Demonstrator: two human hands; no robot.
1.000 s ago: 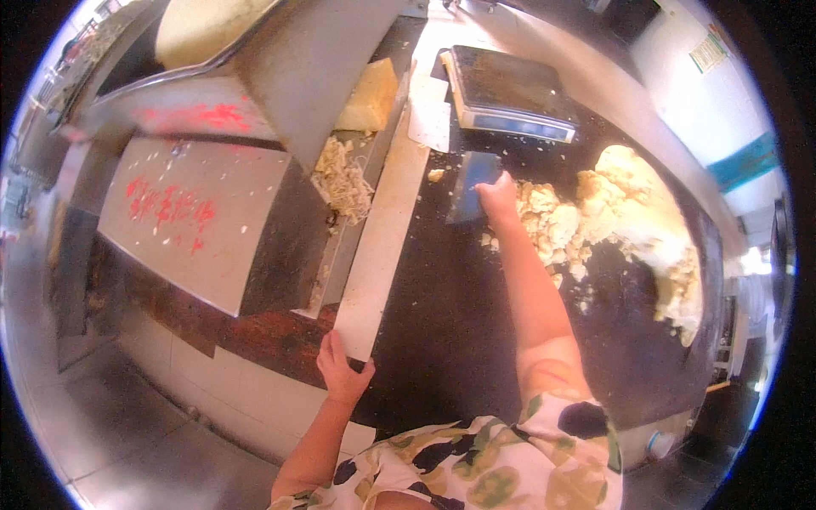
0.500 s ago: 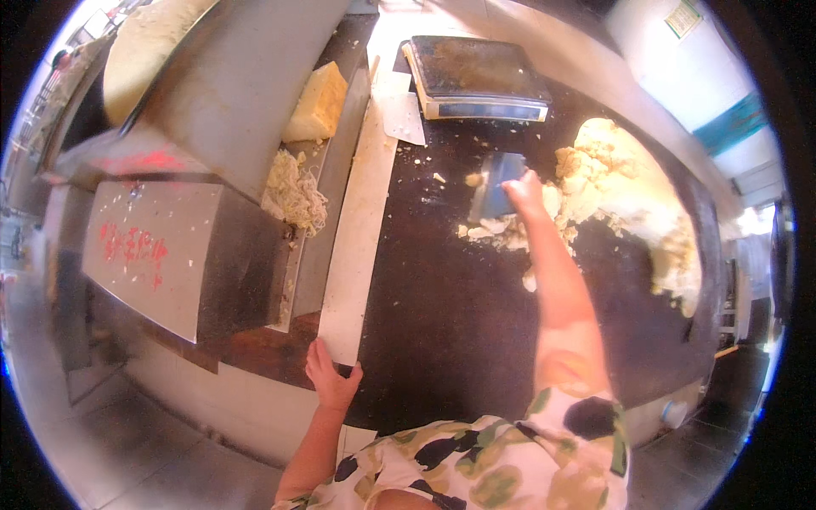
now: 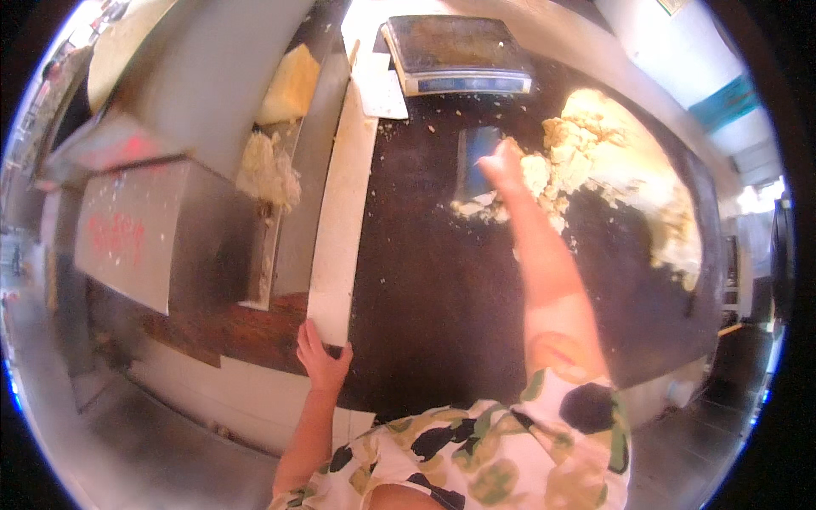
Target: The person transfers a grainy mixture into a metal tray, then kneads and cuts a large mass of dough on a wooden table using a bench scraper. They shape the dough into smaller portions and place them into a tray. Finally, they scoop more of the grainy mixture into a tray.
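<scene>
- Pinches with the right grip (image 3: pixel 501 161) a flat, rectangular, blue scraper (image 3: pixel 481 151), reaching out to the left of that grip above the broad, dark, crumb-strewn counter (image 3: pixel 425 289); cannot tell whether flat or tilted.
- Spreads the left grip (image 3: pixel 324 357), well apart from the right grip and nearer the body, with fingers and thumb parted at the near end of a long, straight, cream-white strip (image 3: pixel 338 229); cannot tell how firmly pressed there.
- Just right of the right grip, crumbled, pale-yellow dough pieces (image 3: pixel 537 174), with more scattered along the near end of the scraper.
- Farther right of the right grip, a large, lumpy, pale-yellow dough mound (image 3: pixel 631 183), meeting the dough pieces at its left side.
- Beyond the right grip and slightly left, a low, box-shaped appliance (image 3: pixel 457 53) with a dark top and a blue front panel.
- Left of the right grip and farther off, a thin, flat, white card (image 3: pixel 385 98) beside the strip.
- Well left of the right grip, past the strip, a thick, yellow block (image 3: pixel 291 83) and a stringy, pale heap (image 3: pixel 268 170).
- Left of the left grip and farther off, a grey metal box (image 3: pixel 132 234) with red marks.
</scene>
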